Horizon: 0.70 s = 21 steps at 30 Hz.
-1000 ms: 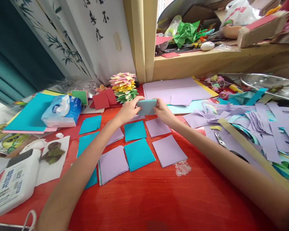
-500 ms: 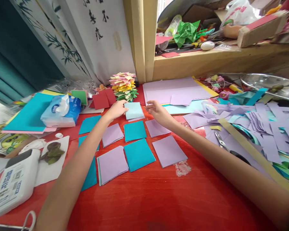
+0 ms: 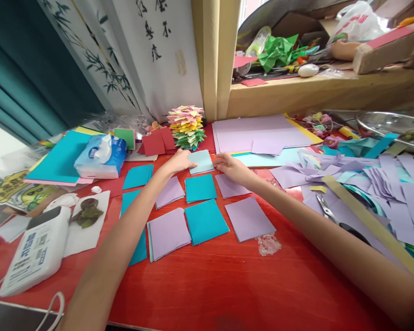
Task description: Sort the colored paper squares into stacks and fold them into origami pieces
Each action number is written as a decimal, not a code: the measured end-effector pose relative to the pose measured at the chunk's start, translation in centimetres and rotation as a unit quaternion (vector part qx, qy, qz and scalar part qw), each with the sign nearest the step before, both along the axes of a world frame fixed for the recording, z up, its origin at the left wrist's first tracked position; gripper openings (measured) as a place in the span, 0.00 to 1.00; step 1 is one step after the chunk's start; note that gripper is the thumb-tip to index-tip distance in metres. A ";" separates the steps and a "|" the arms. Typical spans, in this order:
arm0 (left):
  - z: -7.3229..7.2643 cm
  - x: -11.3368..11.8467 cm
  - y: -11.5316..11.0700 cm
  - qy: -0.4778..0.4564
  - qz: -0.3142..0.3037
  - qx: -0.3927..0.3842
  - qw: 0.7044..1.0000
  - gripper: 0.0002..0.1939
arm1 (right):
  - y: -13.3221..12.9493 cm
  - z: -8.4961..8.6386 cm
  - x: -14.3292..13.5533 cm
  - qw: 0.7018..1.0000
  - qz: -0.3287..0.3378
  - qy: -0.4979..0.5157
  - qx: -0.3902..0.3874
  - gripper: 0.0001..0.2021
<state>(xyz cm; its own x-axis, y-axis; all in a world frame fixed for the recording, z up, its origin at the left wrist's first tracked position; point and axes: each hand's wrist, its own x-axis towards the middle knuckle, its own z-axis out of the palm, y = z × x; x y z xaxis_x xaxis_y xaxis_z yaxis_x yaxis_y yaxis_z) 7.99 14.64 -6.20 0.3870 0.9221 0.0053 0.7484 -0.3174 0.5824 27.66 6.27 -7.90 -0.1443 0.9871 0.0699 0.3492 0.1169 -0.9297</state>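
A small stack of light blue paper squares [image 3: 201, 162] lies at the back of the red table, between my two hands. My left hand [image 3: 180, 162] grips its left edge, thumb on top. At the right edge, my right hand [image 3: 230, 167] has its fingers stretched out, their tips at or touching the paper. Directly in front are teal paper squares [image 3: 200, 188], with a larger teal stack [image 3: 207, 221] nearer me. Lilac squares [image 3: 170, 192] lie partly beneath my left forearm, and other lilac squares [image 3: 232, 186] beneath my right hand. My left forearm partly hides a teal column.
Behind my hands stands a tower of folded paper [image 3: 186, 126]. Large lilac sheets [image 3: 258, 131] lie at the back. To the right are paper strips [image 3: 379, 177] and scissors [image 3: 326, 209]. A tissue pack [image 3: 101, 158] and a white device [image 3: 36, 250] sit on the left.
My right hand has closed in on the light blue stack's right edge. The stack sits straighter, its lower lilac edge no longer showing. The camera view has shifted slightly left.
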 end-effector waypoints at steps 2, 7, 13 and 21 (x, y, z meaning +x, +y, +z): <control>0.3 0.1 -0.3 0.011 0.008 -0.002 1.000 0.16 | 0.0 -0.1 0.1 1.000 0.006 0.017 -0.006 0.17; 2.1 0.6 -1.5 -0.023 -0.020 0.004 1.000 0.12 | 0.2 -0.2 0.4 0.999 -0.037 0.020 0.010 0.21; 3.2 2.0 -3.1 -0.060 -0.095 0.074 0.991 0.15 | 0.4 -0.5 0.5 0.996 -0.041 0.030 0.077 0.23; 3.3 2.7 -3.6 -0.065 -0.109 0.086 0.988 0.17 | 0.0 0.2 0.4 0.987 -0.063 -0.082 0.120 0.06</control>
<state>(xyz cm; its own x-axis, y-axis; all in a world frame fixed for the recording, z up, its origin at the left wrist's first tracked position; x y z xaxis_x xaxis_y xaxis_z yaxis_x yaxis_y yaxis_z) 10.73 11.02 -2.94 0.5619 0.7981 0.2173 0.5744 -0.5655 0.5918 28.04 6.24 -7.74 -0.0502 0.9556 0.2905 0.5190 0.2735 -0.8099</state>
